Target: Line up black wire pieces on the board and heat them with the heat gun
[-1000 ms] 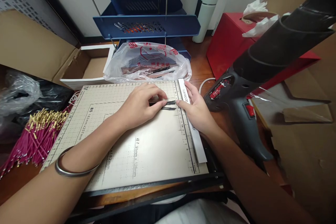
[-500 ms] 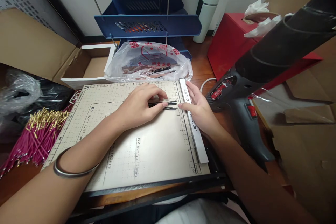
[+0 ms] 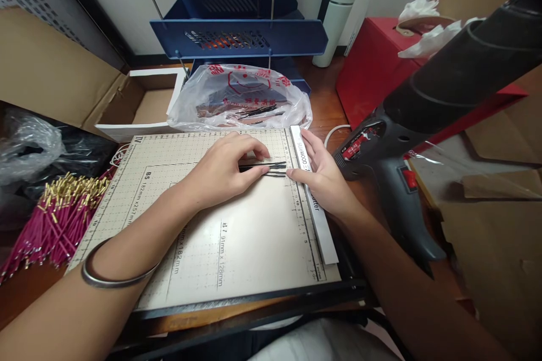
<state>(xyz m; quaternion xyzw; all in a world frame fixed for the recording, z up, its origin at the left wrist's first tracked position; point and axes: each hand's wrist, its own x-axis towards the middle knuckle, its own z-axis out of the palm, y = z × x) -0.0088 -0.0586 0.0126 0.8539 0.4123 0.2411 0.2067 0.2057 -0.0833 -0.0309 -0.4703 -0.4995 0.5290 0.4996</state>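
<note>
A cream paper cutter board (image 3: pixel 262 248) printed with a grid and size marks lies in front of me. My left hand (image 3: pixel 231 166) rests on it, thumb and fingers closed around several thin black cords (image 3: pixel 277 165). The cord ends stick out to the right, side by side; their other ends are hidden under the palm. My right hand (image 3: pixel 319 177) lies across the white labelled bar (image 3: pixel 324 237) at the board's right edge. Its thumb is spread from the fingers, with the tip right at the cord ends. The fingers lie along the bar's far part.
Behind the board sits a clear plastic bag (image 3: pixel 237 90) with black cords in it, before a blue rack (image 3: pixel 241 36). An open box (image 3: pixel 135 124) and a bundle of magenta cords with gold tips (image 3: pixel 63 214) are left. A black heat gun (image 3: pixel 389 163) and red box (image 3: pixel 364 67) stand right.
The view has shifted slightly. The black cord ends are a little more spread apart; both hands are in nearly the same place.
</note>
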